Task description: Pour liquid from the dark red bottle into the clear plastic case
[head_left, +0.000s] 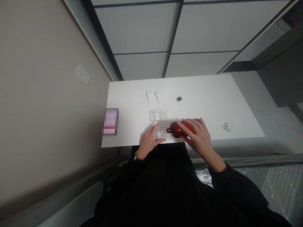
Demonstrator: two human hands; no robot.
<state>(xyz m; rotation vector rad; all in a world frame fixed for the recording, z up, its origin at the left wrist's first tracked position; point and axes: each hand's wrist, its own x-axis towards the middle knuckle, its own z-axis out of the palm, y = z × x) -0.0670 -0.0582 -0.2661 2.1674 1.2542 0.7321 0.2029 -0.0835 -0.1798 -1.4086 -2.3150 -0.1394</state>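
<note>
White table (208, 94) — beige wall (35, 110)

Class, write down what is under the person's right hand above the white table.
Under the right hand is a reddish-brown bottle, turned sideways, its black neck toward a clear container that the left hand holds. The right hand covers the bottle's other end.

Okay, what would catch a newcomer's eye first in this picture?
The amber bottle with a black cap stands out most: it lies on its side at the near edge of the white table, under the fingers of the right hand. Its cap points at a clear plastic container that the left hand grips. Farther back lie two white pump-like pieces and a small dark round piece.
</note>
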